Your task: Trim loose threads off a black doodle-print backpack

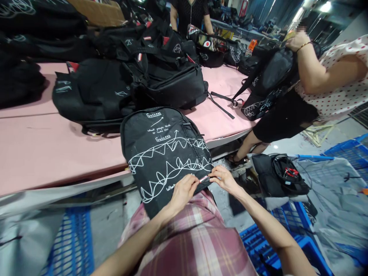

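- A black backpack [165, 153] printed with white zigzag lines and the word "Success" is being propped with its top on the edge of the pink table [43, 145] and its lower end resting against the person's plaid lap [189, 237].
- A small reddish-silver object [204, 178], too small to be made out, is being pinched at the lower right edge of the backpack.
- The left hand [182, 191] is being pressed on the lower part of the backpack, its fingers curled and closed toward that small object.
- The right hand [225, 179] is being held just beside the left, its fingertips [212, 177] closed on the other end of the same small object; the two hands are nearly touching.
- A heap of other black bags [149, 65] is being left lying on the table behind the backpack, some with white markings and loose straps trailing over the pink surface.
- A further black bag [267, 80] is being held up at the right end of the table by a person in a dotted top [339, 84]; a bracelet is being worn on that person's raised wrist.
- Another person in dark clothes [191, 15] is standing at the far side of the table.
- Blue plastic crates [290, 245] are being kept on the floor beside the lap, and a dark bag with a red-handled tool [289, 173] on it is lying near them.
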Motion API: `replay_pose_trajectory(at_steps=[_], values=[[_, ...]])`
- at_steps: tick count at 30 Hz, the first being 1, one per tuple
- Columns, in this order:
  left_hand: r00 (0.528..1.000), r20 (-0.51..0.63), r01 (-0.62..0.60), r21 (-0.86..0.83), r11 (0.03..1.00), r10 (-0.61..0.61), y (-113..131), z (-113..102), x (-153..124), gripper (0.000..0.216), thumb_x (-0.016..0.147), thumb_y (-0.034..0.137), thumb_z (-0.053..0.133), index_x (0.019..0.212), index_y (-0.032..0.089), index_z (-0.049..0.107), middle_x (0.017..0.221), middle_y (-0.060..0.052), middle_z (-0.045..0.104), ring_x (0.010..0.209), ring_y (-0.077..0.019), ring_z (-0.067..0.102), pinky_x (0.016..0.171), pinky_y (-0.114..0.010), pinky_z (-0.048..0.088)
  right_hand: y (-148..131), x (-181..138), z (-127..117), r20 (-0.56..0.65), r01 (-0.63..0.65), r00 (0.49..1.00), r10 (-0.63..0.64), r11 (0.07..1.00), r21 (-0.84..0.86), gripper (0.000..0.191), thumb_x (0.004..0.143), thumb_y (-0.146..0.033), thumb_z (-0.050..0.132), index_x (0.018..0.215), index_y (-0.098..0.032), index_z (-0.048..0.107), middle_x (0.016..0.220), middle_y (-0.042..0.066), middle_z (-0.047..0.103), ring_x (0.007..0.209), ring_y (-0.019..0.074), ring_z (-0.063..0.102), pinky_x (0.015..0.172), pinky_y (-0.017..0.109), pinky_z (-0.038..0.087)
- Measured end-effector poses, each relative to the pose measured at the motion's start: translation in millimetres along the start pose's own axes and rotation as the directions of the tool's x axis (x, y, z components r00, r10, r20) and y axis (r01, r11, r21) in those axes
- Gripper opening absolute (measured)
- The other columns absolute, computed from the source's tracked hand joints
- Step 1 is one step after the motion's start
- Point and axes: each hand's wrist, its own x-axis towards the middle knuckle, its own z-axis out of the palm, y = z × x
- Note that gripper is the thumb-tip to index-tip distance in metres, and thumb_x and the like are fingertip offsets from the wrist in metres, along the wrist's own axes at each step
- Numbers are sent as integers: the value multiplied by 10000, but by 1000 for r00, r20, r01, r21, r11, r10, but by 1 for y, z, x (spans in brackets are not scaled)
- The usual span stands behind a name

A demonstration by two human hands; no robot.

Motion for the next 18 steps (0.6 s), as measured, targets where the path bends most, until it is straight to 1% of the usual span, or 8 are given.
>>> replay_pose_trajectory(at_steps=[4,8,9,11,13,15,16,18], values=[[1000,-5,-9,-7,1000,9,0,0,-1,184,897,239,416,831,170,574,790,-36,589,725,-141,561,651,-262,447,-5,0,4,15,-16,1000,16,1000,-6,210,818,-361,570,926,-217,678,854,59,611,808,178,531,740,324,435],[1000,-15,-11,-19,1000,10,-1,0,-1,190,899,251,415,834,174,576,800,-38,596,734,-140,563,656,-262,450,-11,1,6,14,-52,999,52,999,6,190,823,-351,567,889,-222,691,837,59,609,799,176,537,723,315,438],[1000,-14,-6,-19,1000,6,-1,0,-1,191,900,251,413,838,175,577,803,-37,598,735,-139,564,657,-262,449,-10,1,5,6,-80,997,79,996,38,184,826,-345,567,873,-220,694,837,57,611,804,175,543,728,313,441],[1000,-11,14,-10,1000,-14,0,0,-2,190,901,242,407,841,178,576,802,-32,604,724,-137,565,649,-260,444,-6,0,-3,-17,-178,983,182,975,133,179,828,-335,571,852,-208,695,844,52,620,813,170,563,741,308,453],[999,-13,42,12,999,-42,1,0,-4,185,901,226,401,839,179,569,788,-26,608,702,-137,565,628,-260,436,1,-3,-15,2,-309,949,314,933,186,169,812,-321,593,866,-196,693,854,49,638,812,171,586,742,305,461],[998,-30,57,27,998,-56,2,1,-6,177,896,216,402,830,177,562,772,-24,607,685,-139,563,614,-262,433,9,-7,-29,59,-401,916,397,909,118,171,790,-304,619,902,-199,693,862,45,661,814,181,594,742,311,455],[998,-45,52,23,998,-51,2,2,-6,172,893,212,406,826,177,560,771,-26,608,686,-140,564,615,-263,436,12,-8,-34,86,-415,908,409,908,58,172,783,-298,625,912,-207,695,863,41,670,819,187,592,746,315,449],[996,-83,16,-10,1000,-17,3,3,-8,162,885,200,415,823,179,564,782,-32,615,704,-140,569,633,-263,450,15,-10,-41,107,-400,910,401,916,-29,162,786,-289,619,909,-223,700,858,32,683,828,191,584,753,316,437]])
